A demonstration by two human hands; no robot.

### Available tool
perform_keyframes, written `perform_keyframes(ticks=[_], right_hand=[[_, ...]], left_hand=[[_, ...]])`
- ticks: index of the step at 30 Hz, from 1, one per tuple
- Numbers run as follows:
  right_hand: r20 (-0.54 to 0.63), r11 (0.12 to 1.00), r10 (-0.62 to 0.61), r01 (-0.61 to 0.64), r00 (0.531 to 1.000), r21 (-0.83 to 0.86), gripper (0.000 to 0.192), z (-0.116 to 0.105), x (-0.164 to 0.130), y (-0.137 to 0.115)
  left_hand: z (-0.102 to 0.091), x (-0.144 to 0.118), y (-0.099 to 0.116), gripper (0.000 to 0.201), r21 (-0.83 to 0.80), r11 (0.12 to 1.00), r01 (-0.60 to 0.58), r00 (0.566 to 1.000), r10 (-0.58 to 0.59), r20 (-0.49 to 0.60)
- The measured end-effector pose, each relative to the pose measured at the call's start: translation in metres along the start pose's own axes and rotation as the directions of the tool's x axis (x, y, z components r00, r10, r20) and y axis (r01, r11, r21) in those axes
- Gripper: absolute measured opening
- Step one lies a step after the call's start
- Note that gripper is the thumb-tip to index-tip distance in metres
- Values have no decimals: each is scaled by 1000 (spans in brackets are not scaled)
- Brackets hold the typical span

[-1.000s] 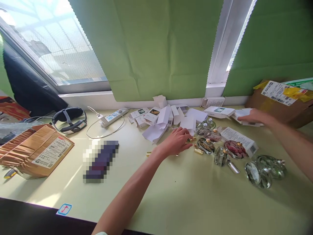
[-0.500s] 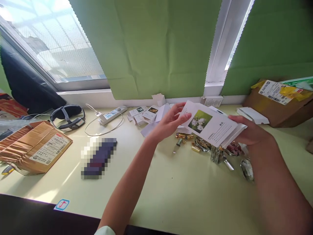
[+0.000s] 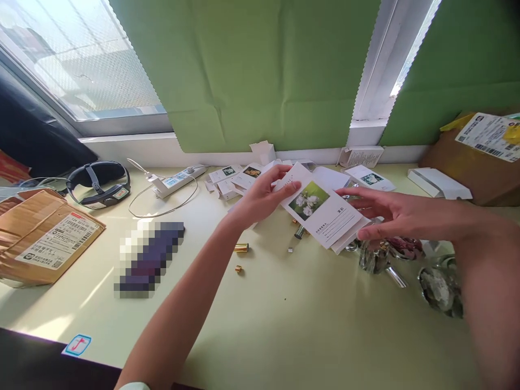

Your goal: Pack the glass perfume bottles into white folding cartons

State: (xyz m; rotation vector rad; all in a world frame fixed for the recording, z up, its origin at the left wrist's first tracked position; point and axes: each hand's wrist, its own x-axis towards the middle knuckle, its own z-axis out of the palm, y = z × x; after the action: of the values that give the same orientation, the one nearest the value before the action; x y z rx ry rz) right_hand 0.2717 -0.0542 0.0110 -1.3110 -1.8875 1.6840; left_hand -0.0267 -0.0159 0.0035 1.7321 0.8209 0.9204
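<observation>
My left hand (image 3: 264, 200) grips a thin white paper box (image 3: 331, 221) by its left end, thumb on top. The box carries a photo of white flowers and printed lines, and it is tilted above the table. My right hand (image 3: 398, 216) is at the box's right end, fingers apart. Its thumb is close to the lower right corner; whether it touches cannot be made out. Beneath and beyond the hands lie glass bottles (image 3: 371, 257), a silver cap (image 3: 396, 276) and a gold cap (image 3: 242, 247). More white boxes (image 3: 227, 173) lie at the back.
A power strip (image 3: 179, 181) with a white cable and a head strap device (image 3: 99, 184) lie at the back left. Cardboard cartons stand at the left (image 3: 57, 238) and right (image 3: 479, 162). A blurred dark object (image 3: 152, 260) lies on the table (image 3: 284, 336).
The paper box has moved slightly left and down in the view. My right hand has loosened from its right end, fingers now spread. The view has shifted, showing gold pieces beside my left forearm.
</observation>
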Motion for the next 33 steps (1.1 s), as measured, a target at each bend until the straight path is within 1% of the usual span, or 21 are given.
perform_keyframes(ticks=[2,4,6,10,16,21,28,33], right_hand=[[15,998,-45,46,999,-39,93,2,2,-4],[30,993,-99,100,995,-55,92,4,2,-9],[47,990,-126,129,991,-64,92,5,0,-13],[67,986,-136,141,988,-90,91,3,-4,-14],[14,976,-127,127,992,-178,88,5,-3,-14],[-4,971,-163,160,987,-180,87,10,-2,-18],[-23,968,-208,203,978,-151,84,7,1,-18],[-83,965,-254,247,964,-87,78,8,5,-17]], left_hand=[[-1,-1,3,32,-16,1000,-8,1000,8,-4],[-1,-2,5,31,-38,999,3,1000,-3,-5],[-1,-3,7,30,-56,998,21,1000,-22,-19],[2,-3,8,29,-103,993,50,997,-55,-48],[6,-3,9,28,-183,980,77,996,-84,-34],[7,-4,10,28,-212,972,101,992,-114,-48],[6,-4,7,35,-224,969,101,989,-122,-79],[5,-3,7,31,-239,967,86,986,-117,-118]])
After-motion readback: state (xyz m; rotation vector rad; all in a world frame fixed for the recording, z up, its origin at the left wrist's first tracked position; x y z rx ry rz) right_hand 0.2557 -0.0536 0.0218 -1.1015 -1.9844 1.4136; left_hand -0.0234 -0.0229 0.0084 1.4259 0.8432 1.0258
